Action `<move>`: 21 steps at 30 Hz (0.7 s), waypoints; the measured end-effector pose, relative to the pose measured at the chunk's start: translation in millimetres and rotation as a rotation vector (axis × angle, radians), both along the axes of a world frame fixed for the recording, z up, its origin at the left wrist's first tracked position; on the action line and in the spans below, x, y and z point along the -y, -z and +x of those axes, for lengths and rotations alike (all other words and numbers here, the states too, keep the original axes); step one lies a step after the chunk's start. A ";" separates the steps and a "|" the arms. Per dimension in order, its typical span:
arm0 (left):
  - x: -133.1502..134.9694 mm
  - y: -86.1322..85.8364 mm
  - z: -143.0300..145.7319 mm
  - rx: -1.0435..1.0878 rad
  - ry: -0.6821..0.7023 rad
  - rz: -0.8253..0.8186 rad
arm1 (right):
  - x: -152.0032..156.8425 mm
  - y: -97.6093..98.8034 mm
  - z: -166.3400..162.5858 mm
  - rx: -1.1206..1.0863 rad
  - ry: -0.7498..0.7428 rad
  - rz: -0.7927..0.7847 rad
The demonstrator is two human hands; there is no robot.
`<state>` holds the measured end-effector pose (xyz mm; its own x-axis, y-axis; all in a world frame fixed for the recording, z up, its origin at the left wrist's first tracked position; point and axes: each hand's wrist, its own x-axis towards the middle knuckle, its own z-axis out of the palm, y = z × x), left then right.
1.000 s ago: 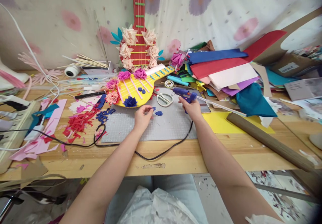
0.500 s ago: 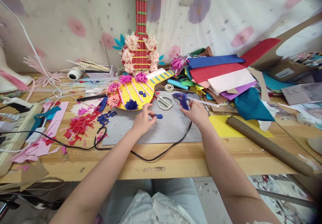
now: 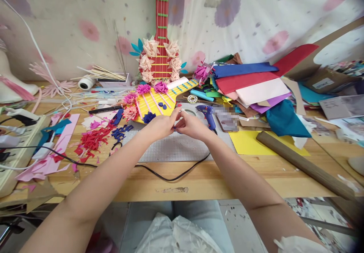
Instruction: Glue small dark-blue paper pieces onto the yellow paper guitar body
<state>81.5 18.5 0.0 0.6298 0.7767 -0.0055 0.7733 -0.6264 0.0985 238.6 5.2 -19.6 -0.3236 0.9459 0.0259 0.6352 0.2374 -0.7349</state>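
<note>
Toward the far side of the grey cutting mat (image 3: pixel 183 152), a yellow guitar (image 3: pixel 157 100) is lying with its neck pointing right, wearing pink flowers (image 3: pixel 130 98) on its left side, a dark blue flower (image 3: pixel 149 117) at its near edge and small blue petals (image 3: pixel 164 106) between pink strips. Just in front of it, over the mat, a small blue piece (image 3: pixel 175 129) is showing only as a sliver where the left hand (image 3: pixel 162 127) and the right hand (image 3: pixel 193 126) are meeting. The fingers of both hands are curling toward each other around it, but I cannot tell which are pinching it.

The hands are covering most of the scissors (image 3: pixel 195 113), leaving part of a handle showing. Right of the glue gun (image 3: pixel 209 119), a flat thing (image 3: pixel 227 117) is appearing blurred into squares.

Compared with half a second ago, the left hand is staying near the same spot, while the right hand is no longer touching the glue gun, which is now lying alone.
</note>
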 end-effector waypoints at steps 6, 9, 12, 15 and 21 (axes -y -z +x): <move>0.0 -4.4 0.3 -0.090 -0.001 0.020 | -1.8 -4.6 -8.4 0.140 0.080 0.073; -5.9 -11.4 -13.2 0.043 -0.046 0.024 | -7.8 3.8 -8.4 -0.041 0.167 0.015; -17.4 -18.4 -36.1 0.268 -0.183 0.135 | -13.3 14.4 -10.1 -0.413 0.310 -0.129; -27.1 -17.6 -54.8 0.364 -0.149 0.210 | -16.6 23.0 -17.0 -0.731 0.406 -0.243; -28.3 8.5 -55.6 0.239 0.050 0.197 | -24.7 30.6 -39.6 -0.892 0.501 -0.274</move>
<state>25.9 46.8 -8.5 0.6328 0.7157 0.2954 0.7102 -0.6885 0.1468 199.0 29.8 -50.3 0.1363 0.9755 -0.1726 -0.1810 -0.1468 -0.9725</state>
